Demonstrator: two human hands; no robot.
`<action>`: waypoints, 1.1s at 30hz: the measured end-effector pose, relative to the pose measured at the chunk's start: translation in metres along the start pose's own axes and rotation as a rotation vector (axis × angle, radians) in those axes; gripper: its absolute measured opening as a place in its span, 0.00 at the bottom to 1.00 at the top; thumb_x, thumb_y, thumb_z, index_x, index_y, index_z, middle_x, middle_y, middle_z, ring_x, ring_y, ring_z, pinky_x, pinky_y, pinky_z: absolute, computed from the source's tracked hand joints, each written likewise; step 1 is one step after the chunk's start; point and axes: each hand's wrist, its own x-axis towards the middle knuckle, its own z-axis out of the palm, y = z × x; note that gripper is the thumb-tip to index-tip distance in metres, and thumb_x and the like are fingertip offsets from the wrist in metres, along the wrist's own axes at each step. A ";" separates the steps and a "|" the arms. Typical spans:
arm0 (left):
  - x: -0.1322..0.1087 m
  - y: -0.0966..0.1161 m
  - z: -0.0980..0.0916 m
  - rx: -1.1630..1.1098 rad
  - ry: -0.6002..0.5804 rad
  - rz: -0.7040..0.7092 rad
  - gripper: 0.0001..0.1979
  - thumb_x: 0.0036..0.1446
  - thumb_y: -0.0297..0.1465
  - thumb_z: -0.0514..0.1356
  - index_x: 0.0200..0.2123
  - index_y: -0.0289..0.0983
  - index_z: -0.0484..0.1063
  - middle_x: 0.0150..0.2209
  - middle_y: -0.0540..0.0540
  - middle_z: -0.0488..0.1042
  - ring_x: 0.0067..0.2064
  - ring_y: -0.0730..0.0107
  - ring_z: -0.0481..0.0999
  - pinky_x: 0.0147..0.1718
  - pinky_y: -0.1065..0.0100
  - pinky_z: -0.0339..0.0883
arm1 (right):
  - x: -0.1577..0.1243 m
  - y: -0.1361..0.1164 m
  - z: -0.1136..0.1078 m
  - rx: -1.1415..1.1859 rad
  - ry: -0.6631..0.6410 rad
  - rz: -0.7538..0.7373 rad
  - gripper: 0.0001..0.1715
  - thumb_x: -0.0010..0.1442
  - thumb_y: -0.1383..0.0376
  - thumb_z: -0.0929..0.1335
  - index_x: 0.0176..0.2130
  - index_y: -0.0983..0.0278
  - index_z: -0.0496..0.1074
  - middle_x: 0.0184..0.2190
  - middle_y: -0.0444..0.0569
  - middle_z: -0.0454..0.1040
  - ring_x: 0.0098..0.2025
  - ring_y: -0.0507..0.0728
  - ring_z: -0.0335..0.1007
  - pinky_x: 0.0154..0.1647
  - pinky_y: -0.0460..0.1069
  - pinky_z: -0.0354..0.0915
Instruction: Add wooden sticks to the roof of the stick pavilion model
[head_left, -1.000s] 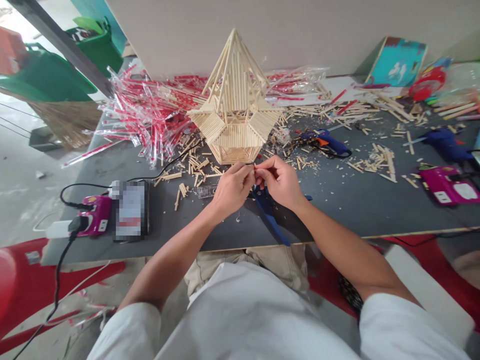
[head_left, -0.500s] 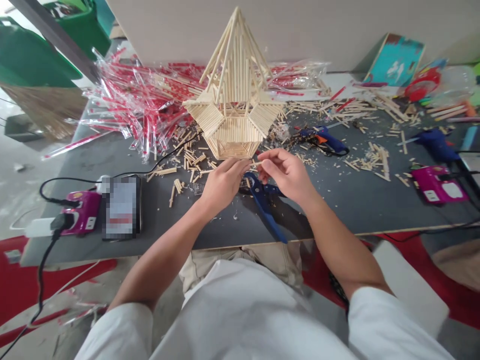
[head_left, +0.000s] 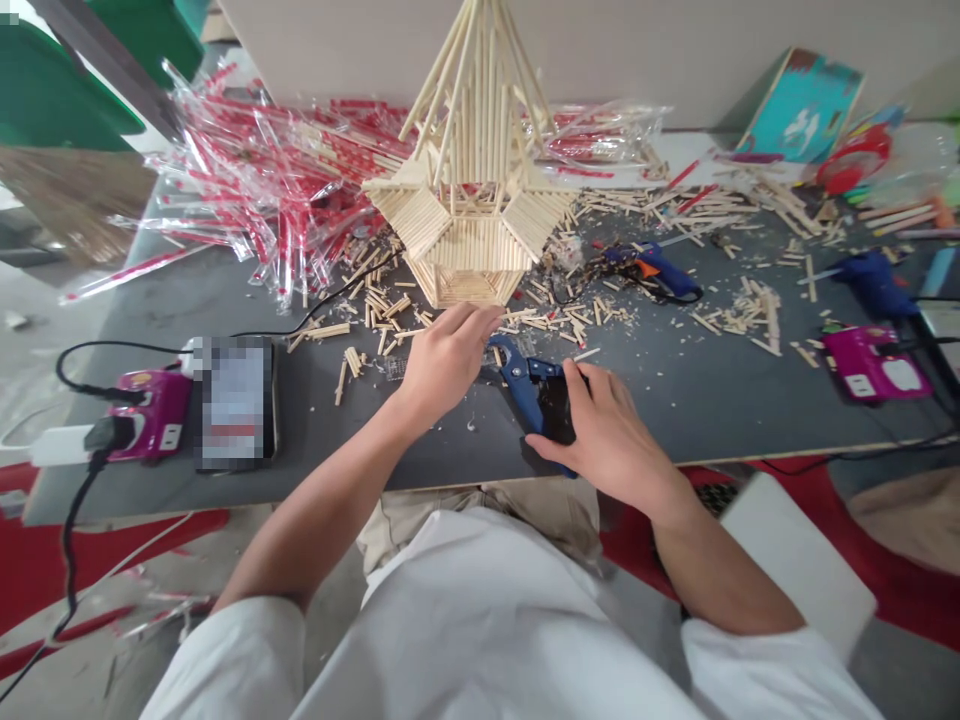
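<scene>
My left hand is closed, fingertips together just in front of the wooden stick model. Whatever those fingers hold is hidden. My right hand curves around the handles of a blue hand cutter lying on the table, its thumb at the lower handle and its fingers by the upper one. The cutter's head lies close to the left fingertips. A short pale stick shows just beyond the right fingers; whether they touch it I cannot tell. The model has a tall pointed frame over an angular slatted base.
Red-and-clear plastic wrappers heap at the back left. Cut stick pieces litter the table. A blue glue gun lies right of the model, another glue gun farther right. Left are a phone and a purple power socket.
My right hand has left the thin stick near the left fingertips and come down and right onto the cutter's handles. My left hand stays nearly in place. The view has shifted slightly.
</scene>
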 end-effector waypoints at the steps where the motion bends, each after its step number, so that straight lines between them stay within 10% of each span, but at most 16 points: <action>1: 0.000 0.001 0.000 0.008 0.002 -0.005 0.15 0.75 0.30 0.51 0.53 0.36 0.76 0.45 0.41 0.81 0.45 0.69 0.80 0.44 0.67 0.73 | 0.001 -0.003 0.000 -0.023 0.006 0.007 0.53 0.62 0.49 0.71 0.69 0.81 0.55 0.58 0.74 0.67 0.59 0.78 0.65 0.60 0.68 0.66; 8: 0.001 0.004 -0.002 0.055 0.033 -0.019 0.15 0.75 0.31 0.50 0.52 0.36 0.76 0.44 0.42 0.82 0.44 0.68 0.80 0.42 0.68 0.72 | 0.006 -0.005 -0.010 0.000 0.020 0.111 0.34 0.69 0.61 0.60 0.64 0.82 0.64 0.51 0.70 0.72 0.52 0.76 0.71 0.54 0.67 0.68; 18: -0.002 0.010 -0.004 0.148 0.025 -0.065 0.15 0.75 0.32 0.50 0.51 0.37 0.76 0.41 0.43 0.81 0.42 0.69 0.80 0.38 0.70 0.70 | -0.006 -0.002 -0.015 1.033 -0.021 0.327 0.27 0.72 0.43 0.60 0.51 0.56 0.74 0.40 0.48 0.78 0.39 0.61 0.73 0.43 0.56 0.68; 33: -0.005 0.012 -0.002 0.153 -0.017 -0.078 0.15 0.76 0.32 0.48 0.50 0.36 0.74 0.42 0.42 0.80 0.42 0.66 0.79 0.39 0.67 0.69 | 0.006 -0.039 -0.017 0.955 0.049 0.265 0.24 0.72 0.45 0.62 0.51 0.57 0.73 0.44 0.52 0.79 0.45 0.64 0.75 0.46 0.57 0.67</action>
